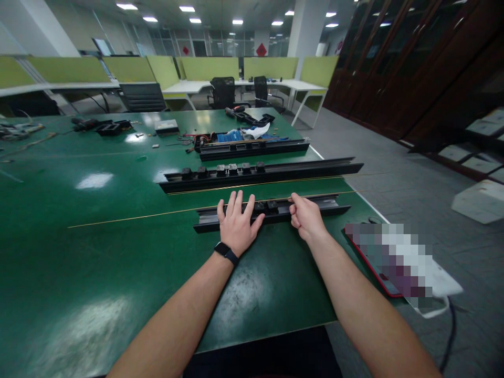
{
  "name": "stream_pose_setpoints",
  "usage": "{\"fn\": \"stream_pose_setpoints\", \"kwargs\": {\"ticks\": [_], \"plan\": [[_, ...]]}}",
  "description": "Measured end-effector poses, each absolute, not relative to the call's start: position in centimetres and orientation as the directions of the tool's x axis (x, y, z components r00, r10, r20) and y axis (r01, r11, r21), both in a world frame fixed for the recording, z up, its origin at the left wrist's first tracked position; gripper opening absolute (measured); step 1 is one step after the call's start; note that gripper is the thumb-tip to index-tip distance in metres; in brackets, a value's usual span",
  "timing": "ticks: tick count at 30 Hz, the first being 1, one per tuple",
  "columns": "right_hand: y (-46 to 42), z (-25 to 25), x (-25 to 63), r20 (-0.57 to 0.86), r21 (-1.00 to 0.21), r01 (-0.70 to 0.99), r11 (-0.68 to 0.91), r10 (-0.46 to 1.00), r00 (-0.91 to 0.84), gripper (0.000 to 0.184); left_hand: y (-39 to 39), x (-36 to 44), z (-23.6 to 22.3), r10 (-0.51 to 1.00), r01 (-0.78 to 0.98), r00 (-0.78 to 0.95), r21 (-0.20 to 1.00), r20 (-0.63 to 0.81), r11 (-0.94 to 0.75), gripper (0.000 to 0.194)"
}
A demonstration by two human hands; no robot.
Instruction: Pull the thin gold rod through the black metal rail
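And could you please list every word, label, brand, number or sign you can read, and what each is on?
No text can be read.
Larger red diamond at the back: too small.
Far blue piece: any print too small.
Red-edged item: pixelated over.
Watch: dark, none legible.
Nearest black rail: none legible.

Head camera: sole view, head-worn, looking forward and down across the bench [157, 273].
Near bench: left grip [237, 223] and right grip [307, 216] close, around mid-frame; forearms [177, 320] entering from the bottom edge.
Office beyond: farther off, green partitions [210, 68] across the upper frame.
Cabinet side: wide view, reaching dark cabinets [378, 79] at upper right.
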State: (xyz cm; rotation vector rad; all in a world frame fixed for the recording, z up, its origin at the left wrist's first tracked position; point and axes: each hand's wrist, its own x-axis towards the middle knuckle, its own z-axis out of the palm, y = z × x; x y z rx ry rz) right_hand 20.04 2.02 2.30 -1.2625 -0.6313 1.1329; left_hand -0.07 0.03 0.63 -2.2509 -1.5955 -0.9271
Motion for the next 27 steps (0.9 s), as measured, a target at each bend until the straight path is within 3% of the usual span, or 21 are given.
{"fn": "stream_pose_setpoints", "kwargs": {"ticks": [19, 27], "plan": [[2.08, 1.96, 20.1, -0.189, -0.952, -0.294, -0.088, 0.923, 0.336, 0.028, 0.25, 0.05, 0.52, 0.781, 0.906, 0.191, 0.2, 0.595, -0.373, 0.05], [2.06, 2.07, 20.03, -0.201, -0.943, -0.323, -0.082, 0.914, 0.354, 0.021, 0.24, 0.09, 0.46, 0.78, 0.91, 0.196, 0.187, 0.594, -0.371, 0.052]]}}
